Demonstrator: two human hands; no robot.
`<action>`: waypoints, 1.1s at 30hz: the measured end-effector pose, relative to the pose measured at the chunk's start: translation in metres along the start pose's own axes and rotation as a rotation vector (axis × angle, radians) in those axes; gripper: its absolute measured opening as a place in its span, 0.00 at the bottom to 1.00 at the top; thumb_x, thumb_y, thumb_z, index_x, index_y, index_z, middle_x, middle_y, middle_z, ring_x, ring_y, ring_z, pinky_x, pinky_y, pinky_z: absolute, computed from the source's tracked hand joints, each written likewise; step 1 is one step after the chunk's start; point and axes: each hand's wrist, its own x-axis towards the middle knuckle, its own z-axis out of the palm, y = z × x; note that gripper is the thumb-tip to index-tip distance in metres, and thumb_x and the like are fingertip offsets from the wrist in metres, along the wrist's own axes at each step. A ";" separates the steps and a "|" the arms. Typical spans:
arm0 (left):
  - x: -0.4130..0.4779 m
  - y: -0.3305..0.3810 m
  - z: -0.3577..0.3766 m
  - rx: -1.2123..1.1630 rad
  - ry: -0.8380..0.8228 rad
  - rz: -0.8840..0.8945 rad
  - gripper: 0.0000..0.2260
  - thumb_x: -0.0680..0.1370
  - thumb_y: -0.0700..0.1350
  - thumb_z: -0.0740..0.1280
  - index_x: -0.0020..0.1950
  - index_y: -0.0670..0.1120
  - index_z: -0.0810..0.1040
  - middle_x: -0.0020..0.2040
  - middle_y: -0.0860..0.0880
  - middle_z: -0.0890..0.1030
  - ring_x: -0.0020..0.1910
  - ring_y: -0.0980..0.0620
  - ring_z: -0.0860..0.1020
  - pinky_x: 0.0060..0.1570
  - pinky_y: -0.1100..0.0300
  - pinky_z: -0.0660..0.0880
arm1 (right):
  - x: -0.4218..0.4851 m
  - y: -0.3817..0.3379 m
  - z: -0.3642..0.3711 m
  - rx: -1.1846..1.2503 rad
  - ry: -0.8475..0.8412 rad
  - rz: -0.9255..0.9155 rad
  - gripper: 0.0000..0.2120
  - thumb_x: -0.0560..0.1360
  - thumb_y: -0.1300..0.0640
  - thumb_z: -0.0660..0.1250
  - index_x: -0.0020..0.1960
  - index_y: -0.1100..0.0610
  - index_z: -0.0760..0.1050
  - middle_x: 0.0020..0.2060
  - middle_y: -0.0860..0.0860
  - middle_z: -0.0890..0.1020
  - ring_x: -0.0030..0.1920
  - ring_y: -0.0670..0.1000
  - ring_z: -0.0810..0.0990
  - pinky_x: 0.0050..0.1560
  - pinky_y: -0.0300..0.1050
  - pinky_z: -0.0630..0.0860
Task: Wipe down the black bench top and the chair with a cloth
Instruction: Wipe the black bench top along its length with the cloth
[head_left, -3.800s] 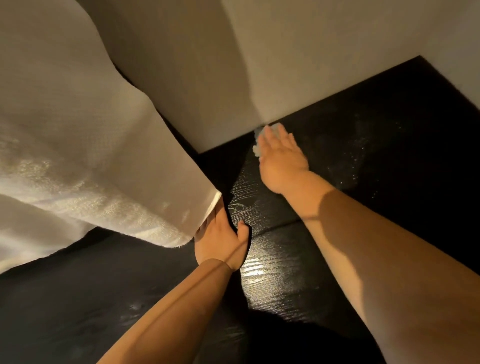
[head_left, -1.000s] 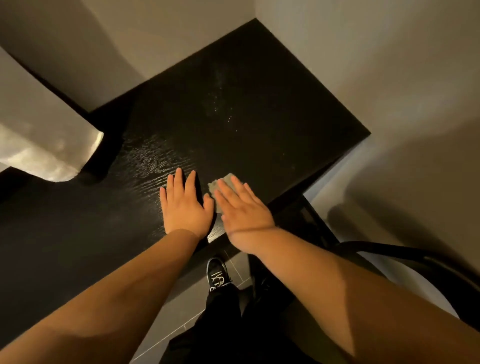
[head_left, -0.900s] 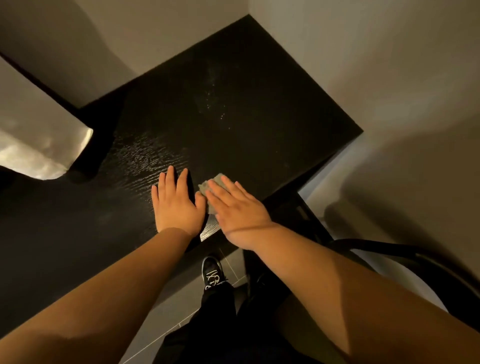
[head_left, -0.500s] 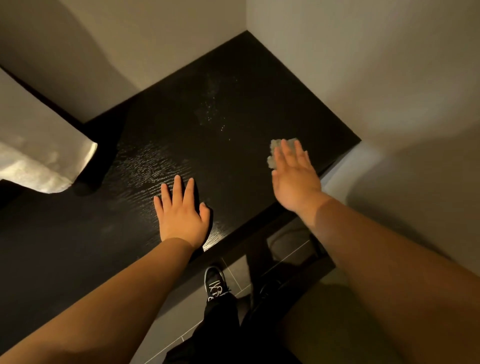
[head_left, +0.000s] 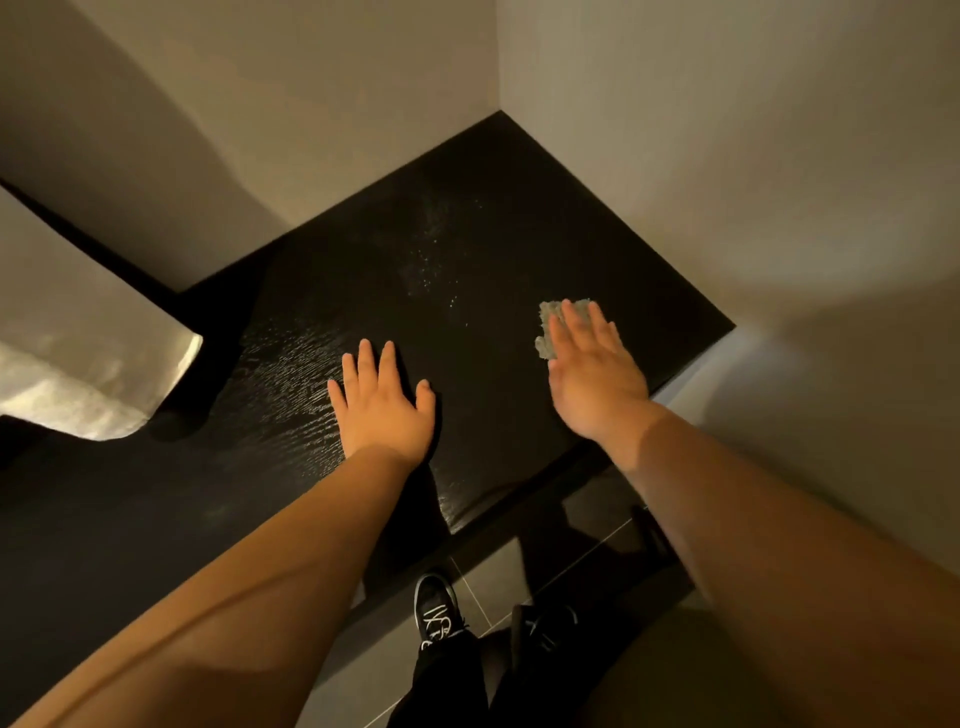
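The black bench top (head_left: 467, 249) fills a corner between two pale walls. A small grey cloth (head_left: 548, 325) lies on its right part, and my right hand (head_left: 592, 374) presses it flat with straight fingers; most of the cloth is hidden under the palm. My left hand (head_left: 382, 405) rests flat on the bench nearer the front edge, fingers spread, apart from the cloth. Pale specks and streaks (head_left: 431, 260) show on the surface behind the hands. The chair is out of view.
A white towel or curtain (head_left: 78, 364) hangs over the bench at the left. Walls close off the back and the right. Below the front edge are the grey tiled floor (head_left: 493, 577) and my black shoes (head_left: 436, 608).
My right hand has slid the cloth from beside the left hand out to the right part of the bench. The left hand stays flat in place. The chair has left the view.
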 end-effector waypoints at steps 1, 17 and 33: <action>0.000 0.001 0.002 0.017 0.008 -0.005 0.33 0.84 0.60 0.54 0.87 0.50 0.53 0.87 0.46 0.49 0.86 0.43 0.44 0.83 0.40 0.42 | 0.000 -0.008 0.004 0.019 0.020 0.002 0.31 0.86 0.49 0.48 0.85 0.55 0.45 0.85 0.53 0.45 0.83 0.60 0.41 0.82 0.58 0.43; 0.000 0.001 0.003 0.049 0.022 0.003 0.36 0.80 0.63 0.48 0.87 0.51 0.53 0.87 0.47 0.48 0.86 0.45 0.43 0.83 0.41 0.42 | 0.073 -0.034 -0.005 -0.026 0.061 -0.051 0.31 0.86 0.47 0.48 0.85 0.53 0.44 0.85 0.52 0.44 0.83 0.58 0.41 0.79 0.55 0.37; 0.003 -0.001 0.007 0.054 0.043 -0.002 0.35 0.80 0.62 0.51 0.86 0.52 0.55 0.87 0.48 0.51 0.86 0.45 0.45 0.83 0.42 0.43 | 0.111 -0.039 -0.018 -0.066 0.015 -0.074 0.30 0.86 0.48 0.47 0.85 0.53 0.43 0.85 0.52 0.43 0.83 0.58 0.40 0.80 0.56 0.40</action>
